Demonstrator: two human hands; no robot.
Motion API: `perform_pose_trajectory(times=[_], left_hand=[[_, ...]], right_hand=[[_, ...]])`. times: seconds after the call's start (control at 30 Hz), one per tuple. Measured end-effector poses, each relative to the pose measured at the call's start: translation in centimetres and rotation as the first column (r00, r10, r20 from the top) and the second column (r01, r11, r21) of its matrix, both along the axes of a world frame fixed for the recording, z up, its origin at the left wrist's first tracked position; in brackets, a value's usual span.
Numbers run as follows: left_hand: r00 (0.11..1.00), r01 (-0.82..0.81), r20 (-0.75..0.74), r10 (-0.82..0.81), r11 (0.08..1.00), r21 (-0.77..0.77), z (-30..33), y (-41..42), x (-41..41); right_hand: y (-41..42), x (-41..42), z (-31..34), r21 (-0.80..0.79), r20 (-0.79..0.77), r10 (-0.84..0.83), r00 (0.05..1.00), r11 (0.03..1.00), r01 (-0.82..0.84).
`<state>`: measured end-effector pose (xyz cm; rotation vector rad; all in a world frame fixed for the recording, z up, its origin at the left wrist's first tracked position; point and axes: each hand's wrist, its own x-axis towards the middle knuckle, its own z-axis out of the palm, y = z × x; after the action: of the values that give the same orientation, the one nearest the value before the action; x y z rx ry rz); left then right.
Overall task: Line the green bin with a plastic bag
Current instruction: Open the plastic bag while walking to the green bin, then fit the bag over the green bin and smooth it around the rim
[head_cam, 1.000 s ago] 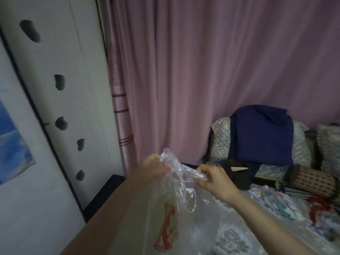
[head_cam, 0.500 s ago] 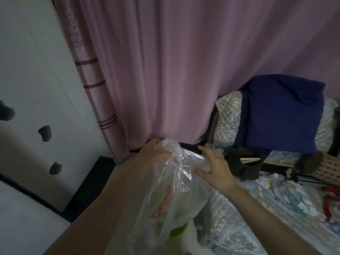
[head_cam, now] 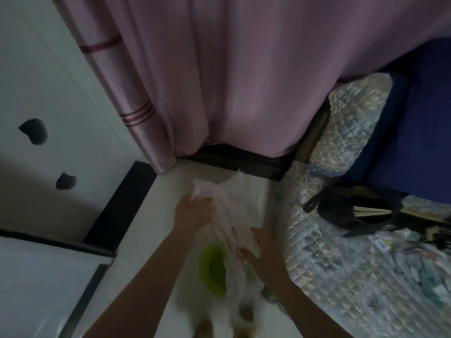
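Two bare hands work a thin, crinkled plastic bag (head_cam: pixel 231 206) low in the view, above a pale smooth floor (head_cam: pixel 156 230). At nine o'clock stands a white cabinet (head_cam: pixel 61 98) with dark, rounded cut-out grips, its foot trimmed by a black baseboard. From eleven to one o'clock hangs a pink curtain (head_cam: pixel 219 69) in soft vertical folds, with darker satin stripes on its left panel. Left hand (head_cam: pixel 195 211) pinches the bag's bunched top edge, fingers closed on the film. Bag is translucent, blurred, with faint red print, and drapes down over the green bin (head_cam: pixel 212 269), whose round glossy lime rim shows at six o'clock, partly veiled. Right hand (head_cam: pixel 261 252) lies spread flat against the bag's right side, fingers wide. Floor room is narrow between cabinet and the quilted, shiny bed cover (head_cam: pixel 329 240) at four o'clock. A navy cloth (head_cam: pixel 402 142) sits at two o'clock.
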<state>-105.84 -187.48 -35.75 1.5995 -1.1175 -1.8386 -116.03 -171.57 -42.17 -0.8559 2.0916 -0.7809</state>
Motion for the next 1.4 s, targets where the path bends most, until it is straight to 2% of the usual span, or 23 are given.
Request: perform_pose_trajectory(times=[0.03, 0.17, 0.3, 0.4, 0.5, 0.57, 0.63, 0.77, 0.87, 1.03, 1.1, 1.2, 1.3, 1.33, 1.4], left_hand=[[0.998, -0.050, -0.037, 0.050, 0.999, 0.003, -1.8, -0.4, 0.2], [0.983, -0.099, 0.162, 0.087, 0.993, 0.070, -8.2, -1.0, 2.0], [0.854, 0.134, 0.509, -0.105, 0.991, -0.020, -15.7, -1.0, 5.3], [0.676, 0.331, 0.715, -0.179, 0.941, -0.077, -20.6, -0.6, 7.8], [0.560, 0.465, 0.801, -0.213, 0.881, -0.091, -25.7, -0.1, 9.5], [0.518, 0.503, 0.820, -0.242, 0.862, -0.063, -28.9, 0.3, 10.0], [0.497, 0.551, 0.828, -0.260, 0.832, -0.070, -32.0, 0.7, 10.4], [0.476, 0.657, 0.825, -0.305, 0.747, -0.102, -37.3, 0.5, 10.9], [0.495, 0.667, 0.801, -0.337, 0.739, -0.100, -40.6, -0.2, 10.8], [0.533, 0.648, 0.774, -0.341, 0.753, -0.114, -45.6, -2.2, 9.5], [0.553, 0.621, 0.775, -0.305, 0.772, -0.139, -47.1, -2.7, 9.0], [0.587, 0.588, 0.758, -0.285, 0.794, -0.157, -49.2, -2.6, 8.4], [0.625, 0.610, 0.690, -0.365, 0.779, -0.141, -51.6, -1.5, 8.4], [0.622, 0.626, 0.675, -0.398, 0.770, -0.124, -52.2, -1.0, 8.4], [0.594, 0.653, 0.671, -0.443, 0.753, -0.081, -53.2, -0.1, 8.5]], right_hand=[[-0.3, -0.4, -1.5, 0.040, -0.021, 0.004, 1.000, 0.999, -0.003], [-1.5, -1.4, -6.6, 0.135, -0.088, 0.100, 0.991, 0.987, -0.087], [-1.6, -1.6, -12.3, 0.223, -0.101, 0.155, 0.983, 0.966, -0.129], [-1.4, -1.0, -17.9, 0.343, -0.080, 0.338, 0.938, 0.893, -0.292], [-1.5, 0.1, -23.4, 0.462, -0.028, 0.490, 0.871, 0.779, -0.424], [-1.6, 0.8, -26.7, 0.474, 0.008, 0.504, 0.864, 0.759, -0.447], [-1.6, 1.2, -29.9, 0.473, 0.043, 0.464, 0.885, 0.771, -0.427], [-2.3, 2.0, -35.1, 0.471, -0.021, 0.279, 0.960, 0.850, -0.237], [-3.0, 2.0, -38.3, 0.467, -0.039, 0.228, 0.973, 0.865, -0.184], [-5.3, 1.2, -42.9, 0.338, -0.111, 0.146, 0.983, 0.936, -0.101], [-6.7, 1.1, -44.7, 0.293, -0.079, 0.032, 0.996, 0.956, -0.008], [-8.6, 1.8, -46.9, 0.293, -0.062, -0.185, 0.981, 0.936, 0.195], [-9.9, 3.6, -48.2, 0.161, -0.050, -0.486, 0.872, 0.858, 0.488], [-10.2, 4.2, -48.4, 0.089, -0.074, -0.496, 0.865, 0.861, 0.502], [-10.2, 5.0, -48.8, 0.027, -0.056, -0.382, 0.923, 0.923, 0.383]])
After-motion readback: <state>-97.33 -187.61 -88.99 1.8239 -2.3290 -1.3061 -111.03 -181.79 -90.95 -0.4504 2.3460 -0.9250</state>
